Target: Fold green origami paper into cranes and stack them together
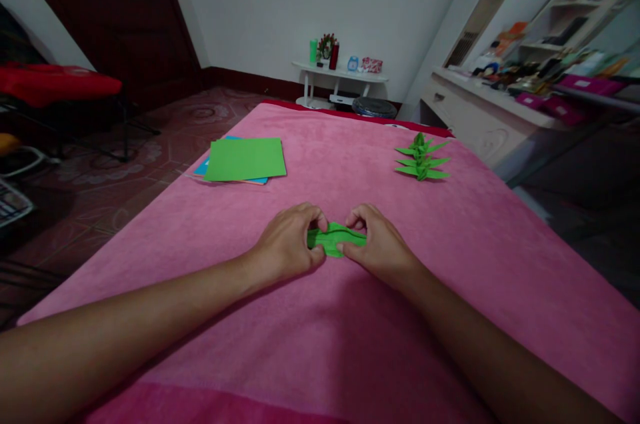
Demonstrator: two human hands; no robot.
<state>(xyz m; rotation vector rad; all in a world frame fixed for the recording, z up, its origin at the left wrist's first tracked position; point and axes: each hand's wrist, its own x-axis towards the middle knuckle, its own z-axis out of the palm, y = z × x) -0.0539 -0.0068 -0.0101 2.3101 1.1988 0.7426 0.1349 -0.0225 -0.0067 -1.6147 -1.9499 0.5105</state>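
Left forearm comes in from the near left corner of the cloth [300, 171], right forearm from the near right; both slant inward, low over the surface. Left hand [290, 241] palm down, fingers curled, thumb on the near side, gripping the left end of the green paper [332, 241]. Right hand [383, 244] mirrors it at the right end, index bent at the far side, thumb pressed on the near side. Both grips closed on the paper

Cloth pink and plush, a deeper pink band at its near edge, red along its far edge. Green sheet [245, 161] on blue ones [201, 169] by the left edge, toward the far left corner. Folded green pieces [421, 164] in a row toward the far right corner, points out to left and right. Beyond the far edge, a white stand [377, 78] with cup [313, 51], flowers [327, 45] and red bottle [334, 56]. Dark door [110, 11] and red seat [55, 84] off the left edge; crowded dresser [490, 104] off the right

Paper lies midway between left and right edges, long axis side to side, roughly parallel to the far edge; a dark crease runs lengthwise, dipping slightly rightward
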